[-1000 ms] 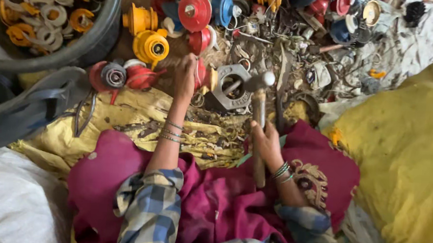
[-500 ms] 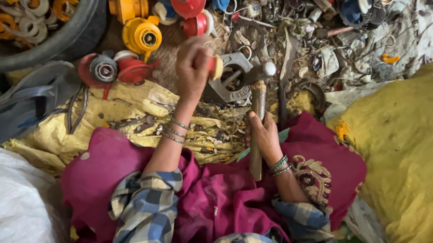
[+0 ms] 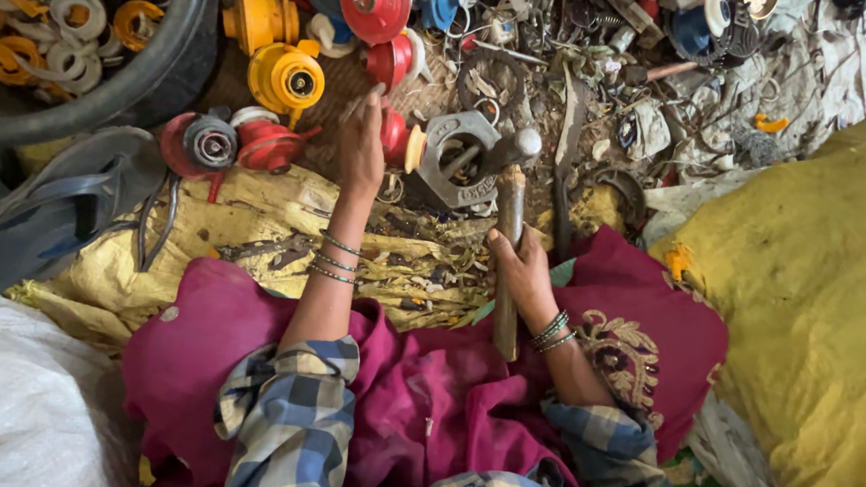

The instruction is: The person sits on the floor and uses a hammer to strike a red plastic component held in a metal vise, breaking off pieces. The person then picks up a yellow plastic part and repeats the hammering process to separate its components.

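Floor is crowded: scrap metal, springs, coloured plastic housings packed tight, yellow sacking (image 3: 255,213) under the work spot.

Red part (image 3: 396,136) sits on the floor just beside a grey metal block (image 3: 458,160), touching or nearly so; can't tell which. Left hand (image 3: 362,149) rests on the red part, fingers curled over it, holding it down. Right hand (image 3: 524,269) is clenched round the wooden handle of a hammer (image 3: 509,228), whose head lies over the grey block.

Risks, as I judge them:
- Left fingers are close to the hammer head; a glancing blow lands on them.
- Red part is rounded, so it can roll or kick out when struck.
- Brittle plastic may shatter, and fragments fly up towards the face.
- Yellow housing (image 3: 285,76) and red-grey housing (image 3: 209,142) lie near; loose bits can jump.
- Black tub (image 3: 153,76) of rings sits well apart, low concern.
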{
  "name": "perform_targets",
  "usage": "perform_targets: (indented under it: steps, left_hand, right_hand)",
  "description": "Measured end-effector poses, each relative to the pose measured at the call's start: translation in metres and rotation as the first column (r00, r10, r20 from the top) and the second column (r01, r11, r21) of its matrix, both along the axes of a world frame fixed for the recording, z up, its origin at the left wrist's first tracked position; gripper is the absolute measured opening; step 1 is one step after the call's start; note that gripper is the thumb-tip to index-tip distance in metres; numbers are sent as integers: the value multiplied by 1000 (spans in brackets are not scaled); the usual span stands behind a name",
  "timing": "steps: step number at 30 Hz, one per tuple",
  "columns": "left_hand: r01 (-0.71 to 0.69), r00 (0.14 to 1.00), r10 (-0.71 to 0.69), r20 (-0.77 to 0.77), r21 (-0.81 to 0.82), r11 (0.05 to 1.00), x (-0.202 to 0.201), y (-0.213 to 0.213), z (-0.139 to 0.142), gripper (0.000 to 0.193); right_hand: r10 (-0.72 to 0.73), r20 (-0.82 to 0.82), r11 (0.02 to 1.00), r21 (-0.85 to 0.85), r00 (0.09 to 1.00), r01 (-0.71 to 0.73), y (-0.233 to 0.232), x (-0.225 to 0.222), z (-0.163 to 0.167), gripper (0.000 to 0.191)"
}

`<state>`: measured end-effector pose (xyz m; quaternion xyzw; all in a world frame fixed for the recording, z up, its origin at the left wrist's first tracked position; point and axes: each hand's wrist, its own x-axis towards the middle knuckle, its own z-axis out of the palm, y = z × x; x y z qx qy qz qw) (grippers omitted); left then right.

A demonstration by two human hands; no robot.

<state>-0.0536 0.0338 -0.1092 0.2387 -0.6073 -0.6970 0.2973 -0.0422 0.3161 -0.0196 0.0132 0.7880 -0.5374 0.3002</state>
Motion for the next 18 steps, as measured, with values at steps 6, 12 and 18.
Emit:
perform_targets:
  steps: [6, 12, 18]
  left_hand:
    - [85, 987, -37, 157, -310, 947, 13, -6, 16, 39]
    - [86, 990, -97, 106, 102, 991, 16, 4, 5, 33]
    - [-91, 991, 40, 131, 414, 906, 26, 20, -2, 47]
  right_hand:
    - [-5, -22, 999, 45, 1000, 6, 4, 0, -14, 27]
    - [16, -46, 1000, -26, 999, -18, 1, -3, -19, 22]
    - [-33, 14, 999, -5, 999, 33, -4, -5, -13, 20]
